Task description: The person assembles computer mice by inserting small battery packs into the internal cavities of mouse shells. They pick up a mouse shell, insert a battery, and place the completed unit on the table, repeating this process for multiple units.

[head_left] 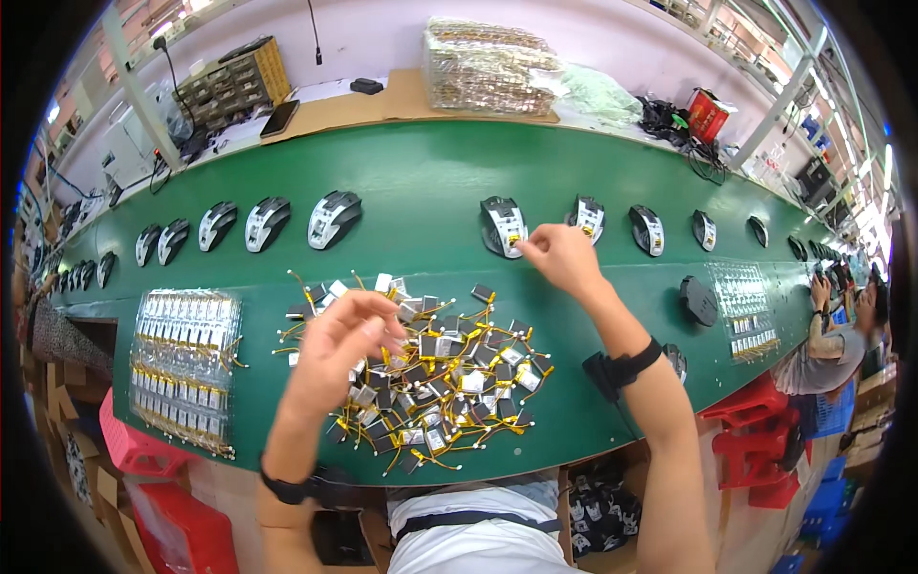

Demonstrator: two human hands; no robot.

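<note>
Over the left part of a loose pile of small silver and black battery packs with yellow tape and wired white plugs point(435, 435) hovers my left hand point(339, 340). Its fingers are half curled and apart, and I make out nothing held in them. My right hand point(564, 258) reaches to a black and silver computer mouse point(497, 218), fingertips pinched at its near right edge beside a yellow patch. Whatever lies between those fingertips is hidden. Just behind this hand stands another mouse point(590, 212), also with a yellow patch.
More mice point(335, 220) line the green bench point(411, 163) on both sides. Clear trays of battery packs lie left point(186, 359) and right point(741, 301). A black round-edged object point(698, 300) sits near the right tray. Wrapped stacks point(488, 67) stand behind. A co-worker point(832, 349) sits at right.
</note>
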